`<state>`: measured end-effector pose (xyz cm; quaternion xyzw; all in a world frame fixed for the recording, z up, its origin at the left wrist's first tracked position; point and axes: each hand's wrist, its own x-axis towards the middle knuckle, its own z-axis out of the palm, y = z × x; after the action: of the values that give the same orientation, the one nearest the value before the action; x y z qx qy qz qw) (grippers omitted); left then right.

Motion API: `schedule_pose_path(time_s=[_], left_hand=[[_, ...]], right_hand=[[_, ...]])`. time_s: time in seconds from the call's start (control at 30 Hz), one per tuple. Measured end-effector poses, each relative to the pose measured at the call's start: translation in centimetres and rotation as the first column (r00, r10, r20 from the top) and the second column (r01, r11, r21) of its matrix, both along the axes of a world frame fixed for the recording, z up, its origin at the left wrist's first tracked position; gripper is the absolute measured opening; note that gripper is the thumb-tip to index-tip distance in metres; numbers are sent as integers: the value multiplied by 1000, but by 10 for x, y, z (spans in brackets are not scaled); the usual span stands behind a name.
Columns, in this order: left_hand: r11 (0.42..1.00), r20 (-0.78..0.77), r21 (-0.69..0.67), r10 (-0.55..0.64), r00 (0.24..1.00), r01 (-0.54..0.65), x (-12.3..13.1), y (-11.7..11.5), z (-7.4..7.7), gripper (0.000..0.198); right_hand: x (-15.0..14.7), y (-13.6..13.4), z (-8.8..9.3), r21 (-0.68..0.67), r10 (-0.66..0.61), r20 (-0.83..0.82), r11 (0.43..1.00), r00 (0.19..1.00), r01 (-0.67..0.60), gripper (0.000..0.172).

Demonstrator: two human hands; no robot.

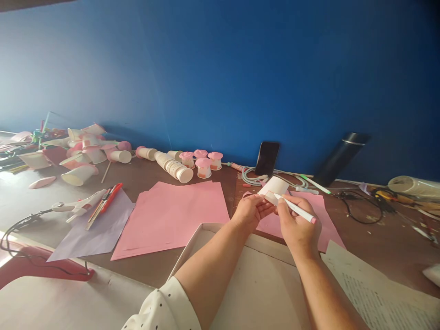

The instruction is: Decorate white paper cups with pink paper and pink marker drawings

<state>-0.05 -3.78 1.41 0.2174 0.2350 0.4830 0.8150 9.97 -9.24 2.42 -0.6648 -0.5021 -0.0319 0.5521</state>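
My left hand (252, 211) holds a white paper cup (277, 184) tilted on its side, fingers curled beneath it. In my right hand (302, 229) is a white marker pen (299, 210) with a pink end, its tip up against the cup's side. A faint pinkish mark shows on the cup near the tip. Under and behind the hands lies a pink sheet (328, 220), and in front of me is a shallow white box lid (261, 279). Several small finished cups with pink tops (204, 167) stand upright left of my hands.
A row of nested paper cups (173, 167) lies by stacked pink paper (172, 215). Farther left are a red utility knife (103, 205), a glue gun (80, 205) and heaped cups (79, 174). A phone (267, 158) and a black bottle (342, 158) lean against the blue wall.
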Motion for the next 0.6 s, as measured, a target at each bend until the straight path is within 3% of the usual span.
schedule_pose_path(time_s=[0.6], left_hand=[[999,30,-31,8,1000,-8,-3,-1,3,7]], right_hand=[[0,0,0,-1,2,-13,1000,1000,-2,20]])
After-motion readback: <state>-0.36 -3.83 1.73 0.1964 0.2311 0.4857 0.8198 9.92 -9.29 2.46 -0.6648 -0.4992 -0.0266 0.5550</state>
